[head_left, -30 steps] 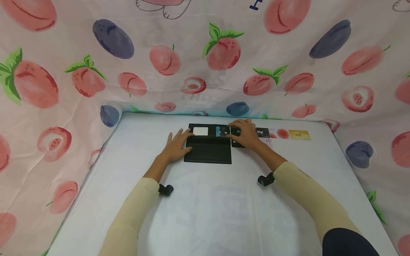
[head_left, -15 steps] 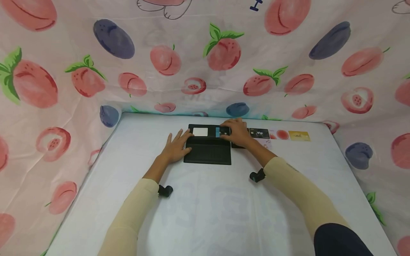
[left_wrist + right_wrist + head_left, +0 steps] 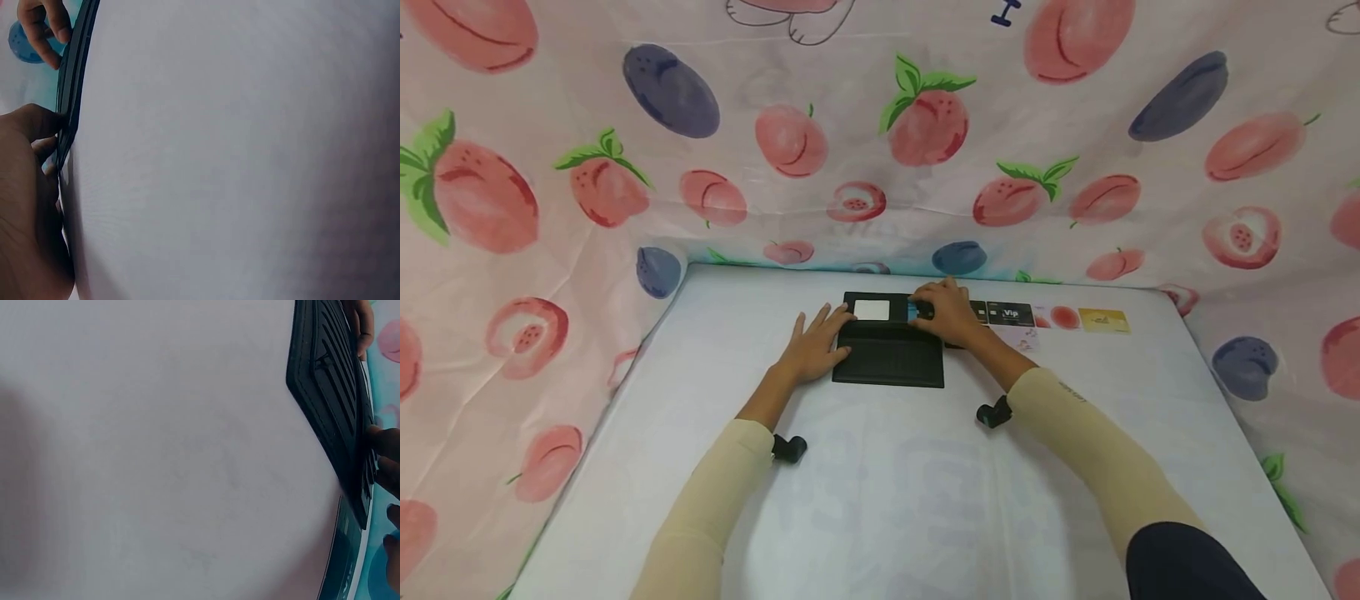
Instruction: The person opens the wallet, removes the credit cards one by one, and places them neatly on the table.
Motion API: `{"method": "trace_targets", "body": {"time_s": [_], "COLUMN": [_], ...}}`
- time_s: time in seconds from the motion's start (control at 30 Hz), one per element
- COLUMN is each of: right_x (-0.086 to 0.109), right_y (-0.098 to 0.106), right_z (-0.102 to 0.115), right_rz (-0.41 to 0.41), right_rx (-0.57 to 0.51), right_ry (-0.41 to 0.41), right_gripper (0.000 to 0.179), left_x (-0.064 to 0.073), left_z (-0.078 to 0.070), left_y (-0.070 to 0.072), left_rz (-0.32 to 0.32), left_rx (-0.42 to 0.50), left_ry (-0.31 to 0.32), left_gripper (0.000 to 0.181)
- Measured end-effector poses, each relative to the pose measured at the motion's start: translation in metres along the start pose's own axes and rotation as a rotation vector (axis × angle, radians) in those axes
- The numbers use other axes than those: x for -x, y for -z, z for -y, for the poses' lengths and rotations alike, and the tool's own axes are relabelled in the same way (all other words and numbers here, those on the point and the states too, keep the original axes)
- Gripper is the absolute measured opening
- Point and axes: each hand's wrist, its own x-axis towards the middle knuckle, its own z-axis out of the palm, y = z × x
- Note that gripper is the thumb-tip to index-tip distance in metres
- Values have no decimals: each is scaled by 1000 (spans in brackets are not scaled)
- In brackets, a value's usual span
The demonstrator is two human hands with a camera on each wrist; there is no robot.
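Note:
A black wallet lies unfolded on the white table, with a white window and a blue-edged dark card in its far half. My left hand rests along the wallet's left edge, fingers spread and thumb on the near half. Thumb and fingers of my right hand pinch the dark card at the wallet's far right, covering part of it. In the right wrist view, slotted ridges show on the wallet, with the right fingertips at its edge. The left wrist view shows the left thumb against the wallet's side.
Right of the wallet lie a black Vip card, a card with a red circle, a gold card and a pale pink patterned card. A fruit-print cloth hangs behind the table.
My right hand has slid left from the wallet's right edge onto the dark card, uncovering more of the cards beside it. The left hand and the wallet stay in place.

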Motion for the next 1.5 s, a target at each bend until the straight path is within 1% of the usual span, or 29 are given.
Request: {"method": "trace_targets", "body": {"time_s": [0.27,0.47,0.67,0.9,1.13,1.23,1.4,1.5], "right_x": [0,3,4,5,8,11,16,19], "right_y": [-1,-1,-4,-5,-4,-2,4,6], "right_z": [-1,-5,-8,-10,-13,-17,-28,-34], "right_rz": [-15,-35,-49,-54,-58,-62,-65,-63], "right_rx": [-39,-46,-60,-61,-50,-62,-91,-85], "right_ry": [9,6,27,44,47,53,37,32], "right_gripper": [47,43,40,40,38,37,37,38], "left_x": [1,1,2,1,-1,0,2,3], "left_z": [-1,-2,-2,0,-4,-4,-5,-5], "left_y": [2,1,2,-1,0,1,3,3], "left_rz": [-10,-1,-1,3,10,3,2,3], "left_rx": [-65,-133,-140,-153,-160,-151,-144,-142], "left_ry": [-9,-26,-25,-15,-11,-8,2,-2], "left_gripper": [63,63,64,66,65,65,65,66]}}
